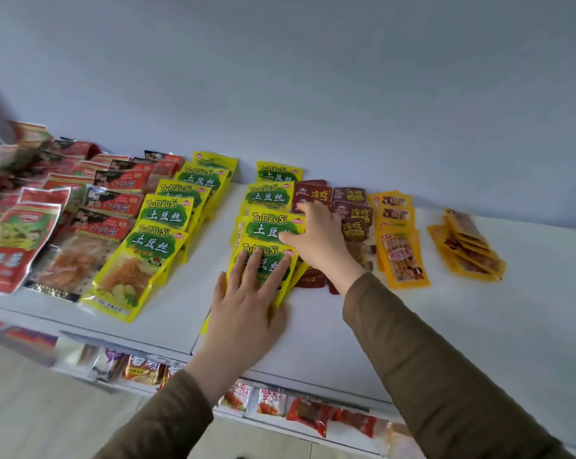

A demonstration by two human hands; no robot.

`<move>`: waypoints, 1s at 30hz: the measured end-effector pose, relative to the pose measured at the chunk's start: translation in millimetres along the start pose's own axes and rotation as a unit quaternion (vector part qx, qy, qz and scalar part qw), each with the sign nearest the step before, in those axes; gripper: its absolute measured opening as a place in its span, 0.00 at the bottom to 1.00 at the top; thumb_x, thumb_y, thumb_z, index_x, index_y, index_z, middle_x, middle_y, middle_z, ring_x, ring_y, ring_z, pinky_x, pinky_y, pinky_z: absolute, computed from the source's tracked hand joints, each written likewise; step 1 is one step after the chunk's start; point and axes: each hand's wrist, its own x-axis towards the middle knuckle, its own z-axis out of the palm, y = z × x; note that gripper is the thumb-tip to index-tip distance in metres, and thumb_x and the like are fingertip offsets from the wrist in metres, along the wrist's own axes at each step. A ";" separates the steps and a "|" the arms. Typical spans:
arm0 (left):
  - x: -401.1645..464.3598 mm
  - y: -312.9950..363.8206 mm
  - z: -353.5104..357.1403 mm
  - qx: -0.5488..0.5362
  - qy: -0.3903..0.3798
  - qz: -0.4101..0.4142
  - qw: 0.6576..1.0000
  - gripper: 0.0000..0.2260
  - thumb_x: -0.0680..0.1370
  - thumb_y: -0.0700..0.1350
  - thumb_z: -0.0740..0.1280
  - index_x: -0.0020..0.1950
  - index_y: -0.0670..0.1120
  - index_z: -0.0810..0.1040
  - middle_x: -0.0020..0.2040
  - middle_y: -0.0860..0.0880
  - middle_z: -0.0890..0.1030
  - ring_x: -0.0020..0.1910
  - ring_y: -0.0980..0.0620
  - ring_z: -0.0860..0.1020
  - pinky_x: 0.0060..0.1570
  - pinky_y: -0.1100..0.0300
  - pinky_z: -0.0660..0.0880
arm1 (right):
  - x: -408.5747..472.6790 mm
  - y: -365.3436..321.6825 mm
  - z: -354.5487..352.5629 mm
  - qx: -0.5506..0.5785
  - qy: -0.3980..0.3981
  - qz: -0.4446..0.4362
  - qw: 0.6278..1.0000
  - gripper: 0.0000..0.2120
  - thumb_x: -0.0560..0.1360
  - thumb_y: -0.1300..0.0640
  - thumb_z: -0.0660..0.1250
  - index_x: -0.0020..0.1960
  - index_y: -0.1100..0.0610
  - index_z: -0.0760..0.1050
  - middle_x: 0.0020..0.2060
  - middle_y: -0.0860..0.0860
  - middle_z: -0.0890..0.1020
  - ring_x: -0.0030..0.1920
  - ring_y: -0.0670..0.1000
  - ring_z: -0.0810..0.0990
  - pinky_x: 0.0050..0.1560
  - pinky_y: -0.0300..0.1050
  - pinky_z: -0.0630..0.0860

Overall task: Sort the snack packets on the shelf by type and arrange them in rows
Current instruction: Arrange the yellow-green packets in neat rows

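Left hand (247, 303) lay flat, fingers spread, on the front yellow packet (263, 260); right hand (316, 240), open beyond it, could nudge that overlapping row crooked

Glossy plastic packets (273, 223), matt shelf (445, 326)

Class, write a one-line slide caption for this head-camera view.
Left hand flat on the front yellow TuDouSi packet, right hand reaching across a dark red packet row on the white shelf.

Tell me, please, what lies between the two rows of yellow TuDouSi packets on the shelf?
In the head view, only bare white shelf lies between the left yellow row and the right yellow row; no packet sits in that gap.
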 end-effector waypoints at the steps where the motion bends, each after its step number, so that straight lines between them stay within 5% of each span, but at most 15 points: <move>1: 0.9 -1.3 0.1 -0.001 -0.001 -0.003 1.000 0.32 0.79 0.63 0.47 0.82 0.66 0.39 0.85 0.47 0.51 0.83 0.43 0.45 0.79 0.39 0.55 | 2.0 0.0 -0.2 0.009 0.000 0.004 1.000 0.32 0.74 0.42 0.71 0.73 0.54 0.68 0.68 0.53 0.74 0.67 0.59 0.70 0.67 0.53 0.64; 7: 3.6 -9.2 -1.8 0.004 0.000 -0.013 1.000 0.34 0.81 0.60 0.52 0.81 0.65 0.34 0.85 0.47 0.48 0.84 0.43 0.44 0.79 0.37 0.53 | 12.5 -6.2 -4.3 0.094 -0.003 0.007 0.996 0.21 0.80 0.55 0.67 0.71 0.51 0.70 0.61 0.51 0.80 0.61 0.55 0.78 0.56 0.51 0.76; 12: 7.3 -20.6 -5.9 0.024 0.004 -0.040 0.999 0.39 0.80 0.53 0.59 0.81 0.63 0.34 0.85 0.47 0.46 0.83 0.42 0.43 0.79 0.38 0.53 | 18.1 -26.2 8.2 0.135 0.016 -0.024 0.990 0.15 0.81 0.60 0.65 0.66 0.50 0.75 0.43 0.38 0.73 0.46 0.47 0.76 0.46 0.46 0.73; 16: 15.9 -31.1 -13.5 0.008 -0.016 -0.058 0.998 0.39 0.80 0.53 0.62 0.82 0.64 0.39 0.85 0.48 0.45 0.83 0.45 0.41 0.79 0.34 0.49 | 26.7 -42.1 14.2 0.274 0.000 -0.012 0.962 0.15 0.83 0.62 0.61 0.67 0.55 0.76 0.56 0.50 0.82 0.56 0.49 0.80 0.58 0.48 0.76; 19: 22.1 -38.4 -16.3 -0.047 -0.029 -0.057 0.997 0.35 0.80 0.61 0.61 0.81 0.68 0.44 0.85 0.50 0.41 0.83 0.47 0.37 0.79 0.34 0.46 | 29.9 -46.0 14.3 0.402 -0.035 0.059 0.913 0.19 0.84 0.60 0.59 0.75 0.55 0.71 0.73 0.52 0.73 0.71 0.49 0.72 0.71 0.48 0.69; 22: 24.3 -46.8 -17.6 -0.076 -0.029 -0.058 0.995 0.31 0.80 0.69 0.56 0.79 0.73 0.44 0.84 0.51 0.38 0.83 0.47 0.37 0.79 0.39 0.49 | 30.9 -41.4 13.7 0.449 -0.027 0.120 0.885 0.21 0.85 0.57 0.58 0.78 0.53 0.66 0.77 0.49 0.67 0.60 0.40 0.75 0.59 0.42 0.69; 26: 21.8 -59.0 -18.9 -0.041 -0.013 -0.053 0.998 0.32 0.79 0.71 0.53 0.78 0.74 0.40 0.85 0.50 0.49 0.83 0.44 0.48 0.76 0.39 0.55 | 33.2 -23.3 8.8 0.387 -0.006 0.109 0.916 0.20 0.85 0.58 0.56 0.77 0.52 0.67 0.76 0.50 0.68 0.74 0.49 0.68 0.64 0.43 0.65; 30: 20.1 -63.8 -17.9 -0.057 -0.004 -0.046 0.997 0.42 0.71 0.77 0.50 0.82 0.66 0.41 0.83 0.51 0.53 0.81 0.44 0.50 0.79 0.38 0.52 | 34.4 -13.5 0.9 0.346 -0.019 0.094 0.933 0.21 0.85 0.62 0.57 0.76 0.54 0.68 0.73 0.51 0.72 0.73 0.49 0.70 0.67 0.42 0.67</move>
